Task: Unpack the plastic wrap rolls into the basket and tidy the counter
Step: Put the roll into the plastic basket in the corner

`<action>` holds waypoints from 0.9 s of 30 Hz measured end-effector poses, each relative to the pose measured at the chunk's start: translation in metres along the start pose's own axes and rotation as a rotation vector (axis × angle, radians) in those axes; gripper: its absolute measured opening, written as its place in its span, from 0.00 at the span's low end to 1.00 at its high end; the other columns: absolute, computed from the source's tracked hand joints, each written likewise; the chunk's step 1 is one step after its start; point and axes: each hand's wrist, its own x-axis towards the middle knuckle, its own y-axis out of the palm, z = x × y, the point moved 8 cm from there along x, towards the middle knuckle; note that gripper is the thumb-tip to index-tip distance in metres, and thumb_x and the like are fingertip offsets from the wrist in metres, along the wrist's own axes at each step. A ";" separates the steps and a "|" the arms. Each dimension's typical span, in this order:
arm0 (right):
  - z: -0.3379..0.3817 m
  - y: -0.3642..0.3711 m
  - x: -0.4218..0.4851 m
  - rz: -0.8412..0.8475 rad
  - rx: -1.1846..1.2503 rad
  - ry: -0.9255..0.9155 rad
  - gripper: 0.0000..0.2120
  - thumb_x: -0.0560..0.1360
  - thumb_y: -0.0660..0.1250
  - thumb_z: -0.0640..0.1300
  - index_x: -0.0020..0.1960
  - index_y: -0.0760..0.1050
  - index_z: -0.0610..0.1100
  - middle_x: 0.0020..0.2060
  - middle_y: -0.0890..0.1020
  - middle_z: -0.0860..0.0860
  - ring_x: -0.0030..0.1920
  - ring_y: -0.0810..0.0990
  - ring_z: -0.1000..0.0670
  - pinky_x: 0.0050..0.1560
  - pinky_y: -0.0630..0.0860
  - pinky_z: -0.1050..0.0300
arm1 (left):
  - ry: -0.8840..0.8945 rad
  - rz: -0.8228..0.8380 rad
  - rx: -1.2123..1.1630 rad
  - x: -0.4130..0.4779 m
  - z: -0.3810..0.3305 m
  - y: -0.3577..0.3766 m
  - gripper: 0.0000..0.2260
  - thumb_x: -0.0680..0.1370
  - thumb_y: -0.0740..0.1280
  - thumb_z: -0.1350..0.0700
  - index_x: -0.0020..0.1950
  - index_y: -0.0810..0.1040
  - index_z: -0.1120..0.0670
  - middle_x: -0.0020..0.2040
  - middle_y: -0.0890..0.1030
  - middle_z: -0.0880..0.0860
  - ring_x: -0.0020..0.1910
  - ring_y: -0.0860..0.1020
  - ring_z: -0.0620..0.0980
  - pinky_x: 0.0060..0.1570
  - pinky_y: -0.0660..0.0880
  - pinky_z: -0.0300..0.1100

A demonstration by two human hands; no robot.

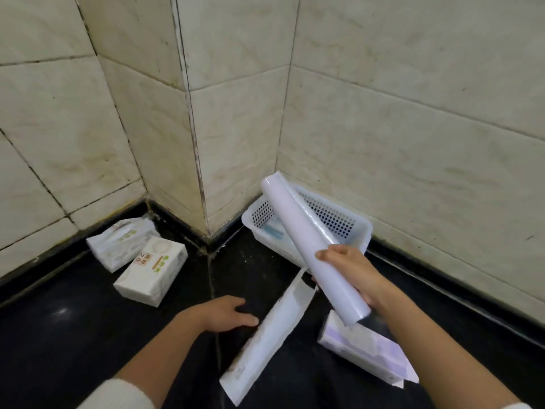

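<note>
White roll — gripped by right hand — slants toward basket.

Dim, even light; faint counter glare; soft blur; wide-angle edge bending.

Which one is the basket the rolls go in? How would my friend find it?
Look at the black counter where the tiled walls meet on the right side. Tucked into that corner is the white plastic basket, just past the roll held in the right hand. It is the only thing with walls full of little holes; the tissue packs nearby are solid and soft.
</note>
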 end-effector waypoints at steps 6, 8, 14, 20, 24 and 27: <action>0.063 -0.034 0.074 -0.223 -0.282 -0.164 0.18 0.64 0.76 0.53 0.50 0.75 0.50 0.48 0.82 0.48 0.46 0.82 0.46 0.46 0.80 0.51 | 0.173 -0.421 0.028 0.034 -0.062 -0.067 0.36 0.77 0.64 0.44 0.79 0.49 0.51 0.79 0.50 0.56 0.78 0.50 0.53 0.75 0.53 0.47; 0.065 -0.032 0.099 -0.233 -0.333 -0.179 0.20 0.64 0.77 0.50 0.52 0.76 0.48 0.49 0.82 0.47 0.45 0.82 0.47 0.40 0.79 0.55 | 0.205 -0.517 0.098 0.048 -0.079 -0.081 0.34 0.79 0.60 0.44 0.79 0.47 0.51 0.80 0.45 0.56 0.78 0.45 0.54 0.75 0.51 0.49; 0.041 -0.022 0.151 -0.241 -0.463 -0.208 0.23 0.64 0.78 0.46 0.54 0.71 0.52 0.51 0.80 0.47 0.46 0.80 0.47 0.41 0.76 0.57 | 0.166 -0.640 0.421 0.086 -0.086 -0.093 0.26 0.81 0.49 0.40 0.78 0.54 0.47 0.80 0.45 0.57 0.77 0.41 0.61 0.75 0.48 0.56; 0.027 -0.021 0.168 -0.326 -0.606 -0.265 0.26 0.64 0.77 0.47 0.60 0.74 0.50 0.54 0.77 0.48 0.49 0.79 0.46 0.49 0.81 0.48 | 0.228 -0.734 0.398 0.092 -0.074 -0.090 0.23 0.79 0.53 0.38 0.74 0.61 0.41 0.79 0.52 0.53 0.77 0.47 0.60 0.72 0.60 0.56; 0.026 -0.018 0.171 -0.359 -0.679 -0.260 0.27 0.65 0.77 0.50 0.61 0.73 0.50 0.54 0.76 0.50 0.51 0.77 0.48 0.53 0.79 0.47 | 0.226 -0.742 0.389 0.095 -0.071 -0.087 0.23 0.79 0.51 0.38 0.74 0.58 0.38 0.79 0.50 0.50 0.77 0.43 0.58 0.74 0.58 0.52; 0.027 -0.016 0.173 -0.357 -0.771 -0.247 0.27 0.66 0.75 0.52 0.63 0.72 0.50 0.55 0.76 0.50 0.53 0.75 0.49 0.58 0.76 0.47 | 0.236 -0.747 0.363 0.094 -0.071 -0.088 0.23 0.79 0.52 0.38 0.74 0.60 0.38 0.79 0.50 0.50 0.77 0.43 0.58 0.73 0.59 0.52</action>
